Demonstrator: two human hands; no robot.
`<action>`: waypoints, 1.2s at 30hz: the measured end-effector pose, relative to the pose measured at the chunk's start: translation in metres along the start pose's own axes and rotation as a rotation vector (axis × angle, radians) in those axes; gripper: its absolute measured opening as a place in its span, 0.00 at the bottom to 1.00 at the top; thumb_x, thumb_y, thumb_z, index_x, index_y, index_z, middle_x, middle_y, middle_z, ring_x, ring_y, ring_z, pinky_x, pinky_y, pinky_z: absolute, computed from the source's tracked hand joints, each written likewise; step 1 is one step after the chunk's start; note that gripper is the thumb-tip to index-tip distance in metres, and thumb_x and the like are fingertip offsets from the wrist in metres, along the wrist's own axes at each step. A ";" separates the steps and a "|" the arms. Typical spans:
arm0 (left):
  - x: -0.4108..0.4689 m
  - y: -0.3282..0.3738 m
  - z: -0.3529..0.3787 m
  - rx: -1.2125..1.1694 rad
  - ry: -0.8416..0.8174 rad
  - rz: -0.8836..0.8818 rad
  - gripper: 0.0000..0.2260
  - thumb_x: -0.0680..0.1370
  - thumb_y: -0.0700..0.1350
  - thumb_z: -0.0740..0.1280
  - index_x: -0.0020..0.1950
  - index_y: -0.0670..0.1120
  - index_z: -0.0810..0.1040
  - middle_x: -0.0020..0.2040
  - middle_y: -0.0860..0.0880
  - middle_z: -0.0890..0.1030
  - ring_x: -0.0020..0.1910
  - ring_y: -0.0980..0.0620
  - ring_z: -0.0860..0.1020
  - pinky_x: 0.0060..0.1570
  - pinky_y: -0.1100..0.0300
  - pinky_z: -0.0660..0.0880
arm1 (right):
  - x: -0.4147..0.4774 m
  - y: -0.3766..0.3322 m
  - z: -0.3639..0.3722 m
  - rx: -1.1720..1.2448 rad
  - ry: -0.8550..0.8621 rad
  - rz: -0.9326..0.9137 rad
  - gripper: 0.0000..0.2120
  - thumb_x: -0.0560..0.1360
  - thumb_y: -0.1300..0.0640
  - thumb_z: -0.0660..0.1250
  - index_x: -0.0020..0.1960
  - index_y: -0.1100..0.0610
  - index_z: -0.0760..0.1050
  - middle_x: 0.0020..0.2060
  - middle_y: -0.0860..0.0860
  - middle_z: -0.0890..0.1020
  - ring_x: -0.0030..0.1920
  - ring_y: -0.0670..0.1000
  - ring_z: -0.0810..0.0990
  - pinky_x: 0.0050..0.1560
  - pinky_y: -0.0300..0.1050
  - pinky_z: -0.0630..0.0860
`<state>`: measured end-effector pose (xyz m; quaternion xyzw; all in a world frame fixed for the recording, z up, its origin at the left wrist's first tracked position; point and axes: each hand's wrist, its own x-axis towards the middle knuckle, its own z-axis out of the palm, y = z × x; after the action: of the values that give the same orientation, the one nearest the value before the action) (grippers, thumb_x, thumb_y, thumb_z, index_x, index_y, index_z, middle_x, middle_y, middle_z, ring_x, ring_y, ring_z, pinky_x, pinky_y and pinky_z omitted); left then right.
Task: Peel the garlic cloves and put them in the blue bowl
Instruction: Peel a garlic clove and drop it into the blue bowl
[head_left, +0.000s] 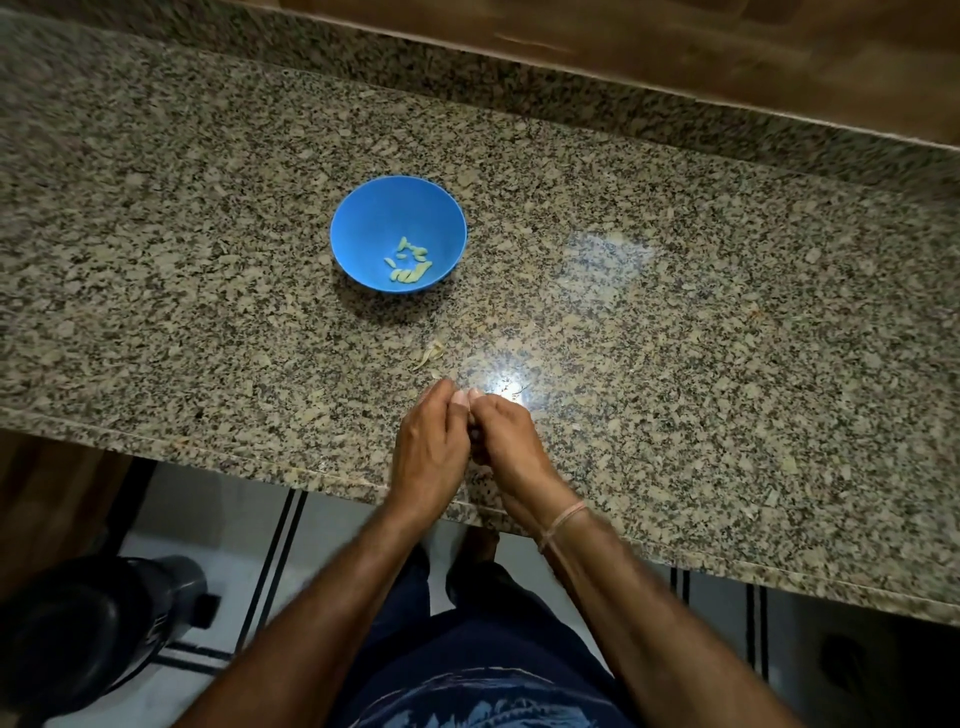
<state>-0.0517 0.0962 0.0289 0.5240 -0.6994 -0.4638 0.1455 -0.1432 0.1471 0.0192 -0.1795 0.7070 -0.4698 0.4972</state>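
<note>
Left grip (428, 441), right grip (511, 441); bowl (374, 208) beyond

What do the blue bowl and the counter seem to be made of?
Blue bowl: probably plastic, with a smooth, even colour and only a soft sheen. Counter: looks like polished granite, with a speckled grain and a bright, mirror-like reflection of a lamp.

Blue bowl (384, 218) upright — peeled cloves (409, 262) inside.

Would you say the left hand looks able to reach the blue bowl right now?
Probably yes: only open countertop and a scrap of peel lie between the left hand and the blue bowl.
</note>
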 end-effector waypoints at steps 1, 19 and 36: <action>0.001 0.002 -0.001 -0.007 0.005 0.008 0.12 0.88 0.51 0.56 0.55 0.47 0.76 0.48 0.50 0.79 0.45 0.53 0.78 0.42 0.58 0.77 | -0.001 -0.001 0.000 0.021 -0.010 0.024 0.16 0.87 0.48 0.60 0.43 0.54 0.74 0.38 0.49 0.76 0.38 0.46 0.73 0.39 0.38 0.72; 0.016 0.015 0.004 -0.883 -0.286 -0.583 0.09 0.88 0.45 0.58 0.50 0.46 0.72 0.33 0.53 0.70 0.27 0.60 0.66 0.19 0.69 0.62 | 0.001 0.001 -0.010 -0.349 0.166 -0.436 0.15 0.86 0.55 0.62 0.40 0.51 0.70 0.33 0.43 0.72 0.32 0.39 0.72 0.32 0.31 0.67; 0.022 -0.010 -0.004 -0.034 -0.112 -0.099 0.13 0.85 0.51 0.64 0.45 0.47 0.78 0.42 0.51 0.80 0.40 0.55 0.77 0.37 0.62 0.69 | 0.011 0.003 -0.039 0.005 -0.083 -0.221 0.06 0.79 0.57 0.74 0.53 0.59 0.84 0.48 0.54 0.87 0.52 0.54 0.87 0.54 0.50 0.85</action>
<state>-0.0519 0.0746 0.0171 0.5284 -0.6718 -0.5109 0.0920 -0.1814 0.1595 0.0130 -0.2743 0.6605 -0.5159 0.4716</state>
